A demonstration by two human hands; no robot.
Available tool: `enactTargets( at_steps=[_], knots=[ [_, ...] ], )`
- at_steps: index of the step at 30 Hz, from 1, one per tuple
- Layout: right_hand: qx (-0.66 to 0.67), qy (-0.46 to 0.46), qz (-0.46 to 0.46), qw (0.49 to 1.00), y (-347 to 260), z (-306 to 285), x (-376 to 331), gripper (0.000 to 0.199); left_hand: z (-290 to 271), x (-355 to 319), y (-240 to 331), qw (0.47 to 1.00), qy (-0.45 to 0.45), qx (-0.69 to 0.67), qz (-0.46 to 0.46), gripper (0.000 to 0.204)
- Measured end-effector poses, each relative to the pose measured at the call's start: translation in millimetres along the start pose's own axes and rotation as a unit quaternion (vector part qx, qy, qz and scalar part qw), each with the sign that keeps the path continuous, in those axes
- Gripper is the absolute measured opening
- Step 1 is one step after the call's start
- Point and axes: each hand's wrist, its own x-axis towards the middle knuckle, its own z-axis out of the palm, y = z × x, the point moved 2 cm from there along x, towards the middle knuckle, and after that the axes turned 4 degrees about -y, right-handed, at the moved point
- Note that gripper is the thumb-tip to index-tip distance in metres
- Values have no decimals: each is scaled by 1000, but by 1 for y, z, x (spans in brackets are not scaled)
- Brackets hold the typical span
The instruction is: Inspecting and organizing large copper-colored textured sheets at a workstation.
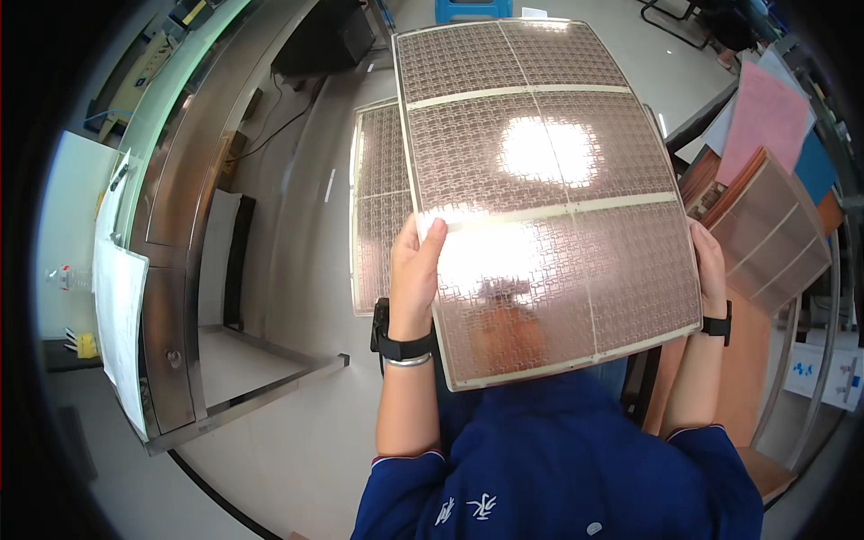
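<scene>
A person in a dark blue shirt holds a large, thin, patterned sheet (549,198) up at the centre of the frame, tilted so that overhead light glares off its upper middle and off a patch near its lower left. The left hand (416,274) clamps the sheet's left edge, thumb lying over the front face and fingers hidden behind; a black wristband and a silver bangle (407,360) sit on that wrist. The right hand (709,270) grips the right edge lower down, its fingers mostly behind the sheet, so its grip reads as closed on the edge though little of it shows. The sheet is copper-brown with a fine repeating maze-like pattern and pale strips dividing it into six blocks. A second sheet of the same kind (378,207) shows just behind the held one's left side; whether the two touch cannot be told. At the right of the frame a stack of similar sheets (765,234) leans with pink and blue paper (765,112) above it. A steel cabinet (180,207) runs down the left of the frame. The step in hand looks like inspection of the raised sheet against the light. The next move would likely call for keeping both edges evenly supported, since so thin a panel could flex or crease if one side drops.
</scene>
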Motion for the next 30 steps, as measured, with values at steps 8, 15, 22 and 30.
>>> enactTargets(
  at_steps=[8, 15, 22, 30],
  knots=[
    [-125, 57, -47, 989, -8, 17, -7, 36, -4, -2, -13, 997, 43, 45, -46, 28],
    [-77, 67, -62, 993, -14, 21, -13, 35, -5, 2, -17, 990, 70, 107, -59, 32],
    [-72, 68, -67, 993, -22, 28, -16, 38, -13, 3, -22, 992, 57, 98, -54, 36],
    [120, -11, -15, 993, -21, 48, -22, 44, -30, 2, -25, 999, 14, 38, -34, 38]
  ],
)
